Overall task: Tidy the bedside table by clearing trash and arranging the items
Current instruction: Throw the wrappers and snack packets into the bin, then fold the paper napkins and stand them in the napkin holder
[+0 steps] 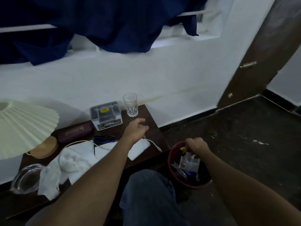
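Bedside table (112, 131), dark wood, left of scene; pleated lamp (24, 126) at its left end; red bin (170, 158) on the floor just right of the table's near corner, part filled; crumpled white tissues (73, 160) across the table's near half; grey box (105, 115) and purple case (75, 131) at the far edge; glass ashtray (26, 178) near left; tumbler (130, 105) far right; white cable (153, 142) trailing to the right edge. Packet (189, 162): pinched at its top by the right hand (197, 147), long axis hanging downward, directly over the bin's mouth; release likely suffices. Left hand (136, 128): arm extended over the table, fingers loose and apart, holding nothing; tissues lie to its near left, nearer it than the right hand.
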`<state>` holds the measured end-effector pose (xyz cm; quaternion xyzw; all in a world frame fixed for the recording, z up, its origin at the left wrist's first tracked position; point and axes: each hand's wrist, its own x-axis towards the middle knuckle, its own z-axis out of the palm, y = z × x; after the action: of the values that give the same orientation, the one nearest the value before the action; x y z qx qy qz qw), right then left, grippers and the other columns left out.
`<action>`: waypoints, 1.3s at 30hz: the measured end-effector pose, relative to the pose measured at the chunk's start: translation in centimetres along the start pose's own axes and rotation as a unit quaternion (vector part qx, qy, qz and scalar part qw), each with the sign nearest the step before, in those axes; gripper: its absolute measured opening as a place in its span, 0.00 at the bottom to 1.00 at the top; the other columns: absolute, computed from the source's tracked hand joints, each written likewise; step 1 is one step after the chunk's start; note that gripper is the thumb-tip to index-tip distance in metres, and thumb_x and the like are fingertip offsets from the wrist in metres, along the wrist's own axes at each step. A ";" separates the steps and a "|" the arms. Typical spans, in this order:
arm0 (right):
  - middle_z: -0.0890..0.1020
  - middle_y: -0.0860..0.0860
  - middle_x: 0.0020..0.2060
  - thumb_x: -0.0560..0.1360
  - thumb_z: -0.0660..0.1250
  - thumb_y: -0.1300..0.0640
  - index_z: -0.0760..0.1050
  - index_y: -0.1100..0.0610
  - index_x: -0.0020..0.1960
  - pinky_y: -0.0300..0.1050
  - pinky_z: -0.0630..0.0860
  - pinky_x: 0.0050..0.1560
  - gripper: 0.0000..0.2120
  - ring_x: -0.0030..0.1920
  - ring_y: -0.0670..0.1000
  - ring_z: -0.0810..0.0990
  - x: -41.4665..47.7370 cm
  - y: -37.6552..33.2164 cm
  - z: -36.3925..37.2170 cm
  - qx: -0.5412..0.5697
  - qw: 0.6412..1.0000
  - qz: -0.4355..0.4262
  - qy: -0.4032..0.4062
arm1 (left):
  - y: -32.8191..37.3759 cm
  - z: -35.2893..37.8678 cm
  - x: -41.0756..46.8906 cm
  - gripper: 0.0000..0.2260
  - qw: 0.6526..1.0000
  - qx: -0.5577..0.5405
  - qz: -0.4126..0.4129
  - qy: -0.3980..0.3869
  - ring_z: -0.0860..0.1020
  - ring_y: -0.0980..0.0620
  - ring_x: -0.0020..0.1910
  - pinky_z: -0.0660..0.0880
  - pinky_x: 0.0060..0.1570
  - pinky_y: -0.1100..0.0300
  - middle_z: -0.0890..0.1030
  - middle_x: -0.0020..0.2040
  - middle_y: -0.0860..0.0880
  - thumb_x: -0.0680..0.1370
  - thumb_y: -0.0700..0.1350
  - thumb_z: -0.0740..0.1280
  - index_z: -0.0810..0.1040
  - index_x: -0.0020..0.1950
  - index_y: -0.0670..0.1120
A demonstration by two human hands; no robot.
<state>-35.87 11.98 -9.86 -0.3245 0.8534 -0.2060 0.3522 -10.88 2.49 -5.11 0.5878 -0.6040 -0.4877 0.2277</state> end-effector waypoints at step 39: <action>0.85 0.51 0.41 0.71 0.67 0.49 0.84 0.53 0.44 0.44 0.80 0.43 0.10 0.43 0.54 0.84 -17.6 -24.1 25.2 -0.227 0.892 -0.360 -0.149 | -14.5 -23.9 -12.2 0.14 0.887 0.243 -0.291 0.263 0.80 0.42 0.58 0.77 0.52 0.53 0.81 0.58 0.43 0.79 0.48 0.64 0.78 0.60 0.42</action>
<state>2.01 4.21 -4.49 -0.7078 0.6388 -0.0689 0.2936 19.00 8.56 -3.84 0.8810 -0.4232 -0.1974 0.0757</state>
